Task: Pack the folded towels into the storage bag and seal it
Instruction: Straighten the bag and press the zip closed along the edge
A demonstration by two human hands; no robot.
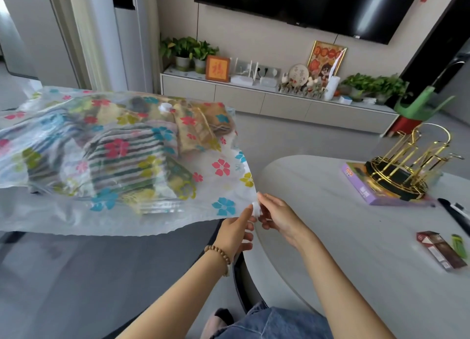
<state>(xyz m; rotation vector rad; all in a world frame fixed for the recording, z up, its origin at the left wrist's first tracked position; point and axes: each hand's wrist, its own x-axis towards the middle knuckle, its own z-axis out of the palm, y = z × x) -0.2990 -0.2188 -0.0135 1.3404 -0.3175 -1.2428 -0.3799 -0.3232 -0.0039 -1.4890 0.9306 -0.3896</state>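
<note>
The see-through plastic storage bag with bright flowers (122, 211) lies just left of the round grey table (356, 237). It looks thin, soft and slippery. The striped folded towels (122, 160) inside make it puffy, and I think a bit heavy, so the zip edge seems the best place to hold. Its long side runs left to right, with the mouth edge toward the person. At the corner beside the table, the left hand (236, 234) pinches the bag's edge. The right hand (277, 216) pinches the small white slider clip (256, 209).
</note>
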